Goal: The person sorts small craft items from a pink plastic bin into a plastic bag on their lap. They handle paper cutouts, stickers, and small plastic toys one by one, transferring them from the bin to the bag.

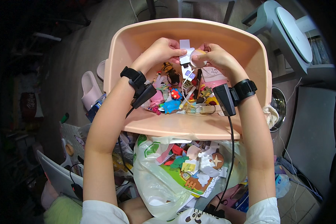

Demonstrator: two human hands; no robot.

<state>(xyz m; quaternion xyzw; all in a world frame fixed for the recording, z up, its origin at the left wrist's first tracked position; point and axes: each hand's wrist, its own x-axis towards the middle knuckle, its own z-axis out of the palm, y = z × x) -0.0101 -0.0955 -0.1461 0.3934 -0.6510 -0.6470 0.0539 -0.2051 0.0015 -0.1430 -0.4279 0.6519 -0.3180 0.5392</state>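
Observation:
Over the far half of a large peach plastic bin (190, 124), my left hand (170, 50) pinches a white card cut-out (185, 46) between thumb and fingers. Close beside it, my right hand (212, 56) grips a small round disc with a pale rim (197, 58), its thumb across the face. The disc overlaps the card's right edge in this view. Below both hands lies a jumble of small toys and odds and ends, among them a blue toy (170, 106), a red-and-blue knobbly toy (175, 94) and a white cable (184, 92).
A translucent plastic bag (154, 179) holding paper and card cut-outs stands between me and the bin. Pink slippers (90, 88) lie to the left. On the right are a metal bowl (282, 109), a grey panel (310, 128) and a grey-white chair (285, 36).

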